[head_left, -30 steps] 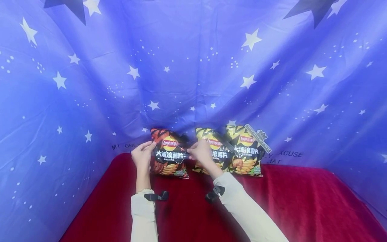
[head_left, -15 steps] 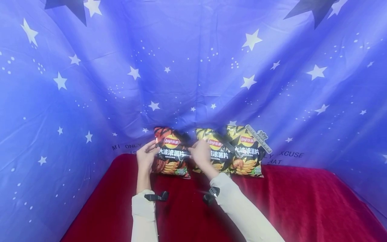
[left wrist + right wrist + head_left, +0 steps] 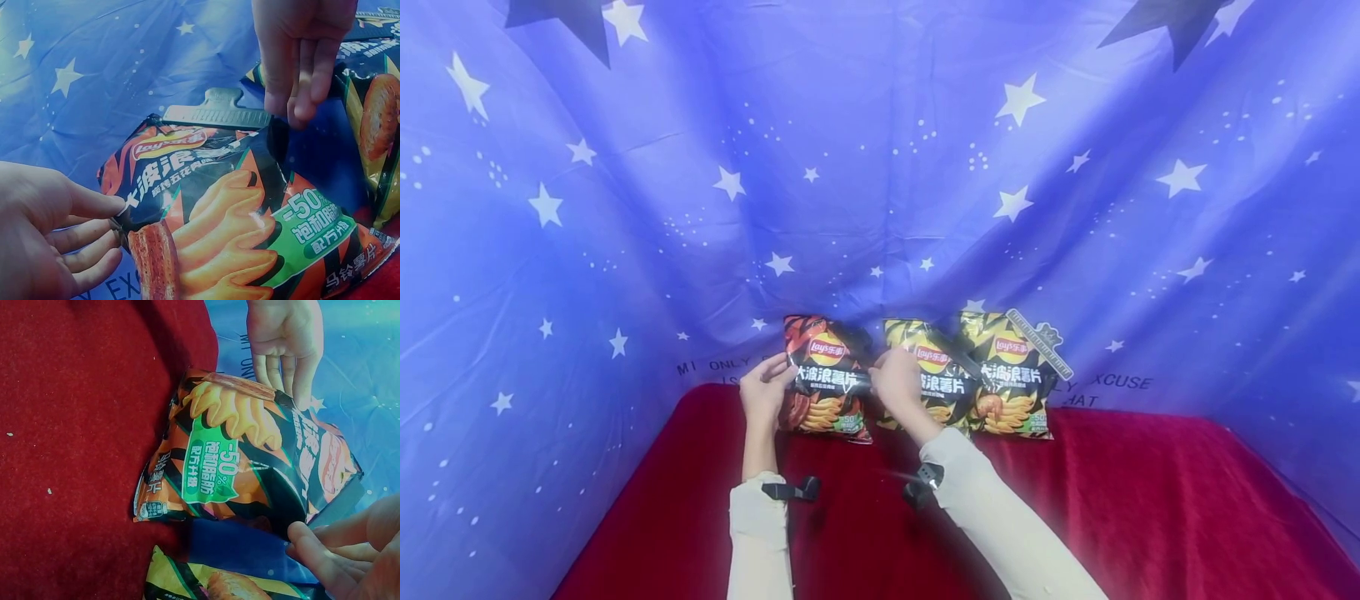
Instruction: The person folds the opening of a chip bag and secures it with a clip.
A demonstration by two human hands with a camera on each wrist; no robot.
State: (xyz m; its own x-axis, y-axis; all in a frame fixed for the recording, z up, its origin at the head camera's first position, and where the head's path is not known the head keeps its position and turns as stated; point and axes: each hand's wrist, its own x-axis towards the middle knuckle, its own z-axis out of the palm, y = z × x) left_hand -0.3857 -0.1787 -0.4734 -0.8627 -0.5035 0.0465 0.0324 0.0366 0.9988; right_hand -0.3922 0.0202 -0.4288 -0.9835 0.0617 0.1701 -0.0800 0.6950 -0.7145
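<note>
A red and black bag of potato chips (image 3: pixel 827 383) leans upright against the backdrop cloth, between both hands. At its left edge, my left hand (image 3: pixel 762 392) pinches the bag between thumb and fingers; the left wrist view shows the other fingers behind it. My right hand (image 3: pixel 898 385) pinches the opposite edge with thumb and fingertips, overlapping a yellow bag of chips (image 3: pixel 951 408) in the head view. In the left wrist view a grey clip (image 3: pixel 215 114) shows behind the red bag's top. A second yellow bag of chips (image 3: pixel 1011 412) stands at the right.
A pale ruler-patterned clip (image 3: pixel 1041 342) sits at the rightmost bag's upper corner, and a dark clip (image 3: pixel 966 358) lies between the two yellow bags. Red velvet cloth (image 3: pixel 1150 500) covers the table, with a blue starry cloth (image 3: pixel 880 167) behind and at the sides.
The red bag and my left hand have shifted slightly right since a second ago. My right hand has barely moved, and the yellow bags stay in place.
</note>
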